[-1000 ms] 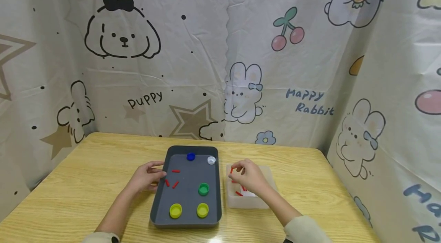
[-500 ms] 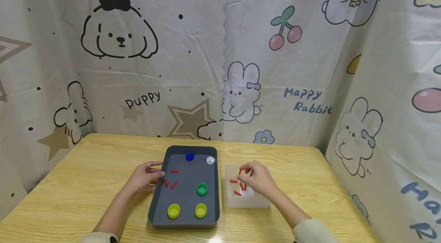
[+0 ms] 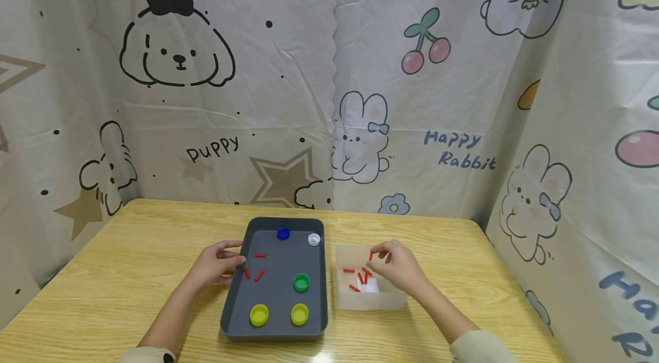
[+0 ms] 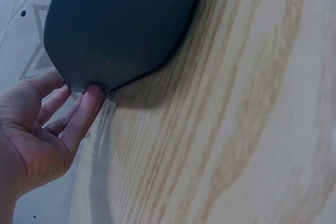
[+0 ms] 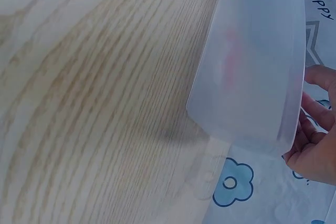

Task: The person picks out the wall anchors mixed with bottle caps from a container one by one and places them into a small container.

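In the head view, my left hand (image 3: pixel 215 263) is at the left side of a dark grey tray (image 3: pixel 278 326), its thumb at the rim. The left wrist view shows fingers against the tray's outer wall (image 4: pixel 126 30). Inside the tray lie 3 short red sticks, one of them a red stick (image 3: pixel 260 255) set crosswise. My right hand (image 3: pixel 399 266) pinches another red stick (image 3: pixel 371 256), roughly upright, over a translucent box (image 3: pixel 360 302). Several red sticks and a white piece (image 3: pixel 368 287) lie in that box. In the right wrist view its wall partly hides my fingers.
The tray also holds a blue cap (image 3: pixel 283 234), a white cap (image 3: pixel 314 239), a green cap (image 3: pixel 301 283) and 2 yellow caps, the left yellow cap (image 3: pixel 259 315) among them. Box and tray stand side by side on a wooden table (image 3: pixel 128 260). A printed curtain (image 3: pixel 288 94) hangs behind.
My right hand, pinching the red stick, has moved rightward over the box, uncovering more of the sticks inside. The left hand stays at the tray's side. The head view has shifted slightly.
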`<state>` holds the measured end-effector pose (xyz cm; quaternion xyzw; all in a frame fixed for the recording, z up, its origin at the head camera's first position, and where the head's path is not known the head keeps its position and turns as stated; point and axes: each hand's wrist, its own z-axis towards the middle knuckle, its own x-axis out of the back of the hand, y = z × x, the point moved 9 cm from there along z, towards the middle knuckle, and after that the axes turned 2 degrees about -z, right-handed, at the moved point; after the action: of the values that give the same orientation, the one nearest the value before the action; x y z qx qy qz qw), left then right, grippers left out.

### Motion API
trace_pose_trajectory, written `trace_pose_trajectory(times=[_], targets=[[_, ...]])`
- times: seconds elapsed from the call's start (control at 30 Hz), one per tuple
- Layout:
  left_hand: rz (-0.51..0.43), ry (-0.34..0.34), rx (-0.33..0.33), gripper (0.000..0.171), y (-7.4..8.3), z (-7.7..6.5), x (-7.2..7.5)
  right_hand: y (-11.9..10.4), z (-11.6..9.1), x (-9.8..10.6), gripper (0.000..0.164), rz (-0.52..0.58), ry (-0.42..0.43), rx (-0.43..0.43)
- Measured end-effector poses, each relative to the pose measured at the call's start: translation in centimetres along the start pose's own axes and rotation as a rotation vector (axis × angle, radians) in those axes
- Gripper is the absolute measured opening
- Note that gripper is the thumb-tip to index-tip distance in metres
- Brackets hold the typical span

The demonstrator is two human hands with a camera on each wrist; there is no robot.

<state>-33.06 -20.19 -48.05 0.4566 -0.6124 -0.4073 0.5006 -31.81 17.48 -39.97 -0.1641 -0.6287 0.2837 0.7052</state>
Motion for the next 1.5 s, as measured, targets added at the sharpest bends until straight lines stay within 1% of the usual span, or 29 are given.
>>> trace_pose_trajectory(times=[0.57,0.83,1.0,1.23,1.4,1.5], targets=[[0.001,0.005,0.012,0.057,-0.1,0.1,0.0,1.2,-0.3,1.2,0.022,-0.031,0.017,-0.010],[0.003,0.007,0.004,0.058,0.1,0.1,0.1,1.6,-0.3,1.0,0.023,-0.030,0.014,-0.006],[0.007,0.000,0.002,0.057,0.0,0.1,0.0,1.6,-0.4,0.9,0.027,-0.029,0.005,0.001],[0.004,-0.012,0.000,0.057,0.1,0.0,-0.1,1.8,-0.4,1.0,0.025,-0.032,0.007,-0.009],[0.004,-0.010,0.001,0.057,0.0,0.1,-0.1,1.4,-0.4,1.1,0.024,-0.036,0.018,0.011],[0.003,-0.008,0.003,0.058,-0.1,0.2,0.0,1.0,-0.2,1.0,0.024,-0.025,0.009,0.020]])
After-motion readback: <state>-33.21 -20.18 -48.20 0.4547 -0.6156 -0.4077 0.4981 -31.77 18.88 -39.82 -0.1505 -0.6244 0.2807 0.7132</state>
